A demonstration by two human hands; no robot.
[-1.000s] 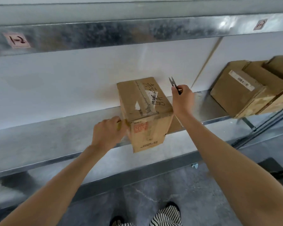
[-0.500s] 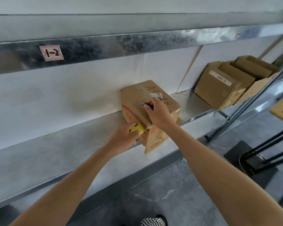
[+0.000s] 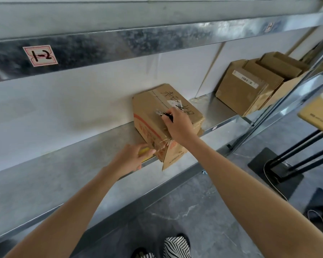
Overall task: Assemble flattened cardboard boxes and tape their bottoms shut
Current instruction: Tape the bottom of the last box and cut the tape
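Since a second ago my right hand (image 3: 177,125) has come down from beside the box (image 3: 147,112) onto its top, clenched round small snips (image 3: 161,114). The box lies on the shelf (image 3: 63,164), one flap (image 3: 173,157) hanging over the front edge. My left hand (image 3: 129,161) grips a yellow object (image 3: 145,152), probably the tape, at the lower corner. Done well: press the box steady, fold the flap flush, and keep the blades off the cardboard.
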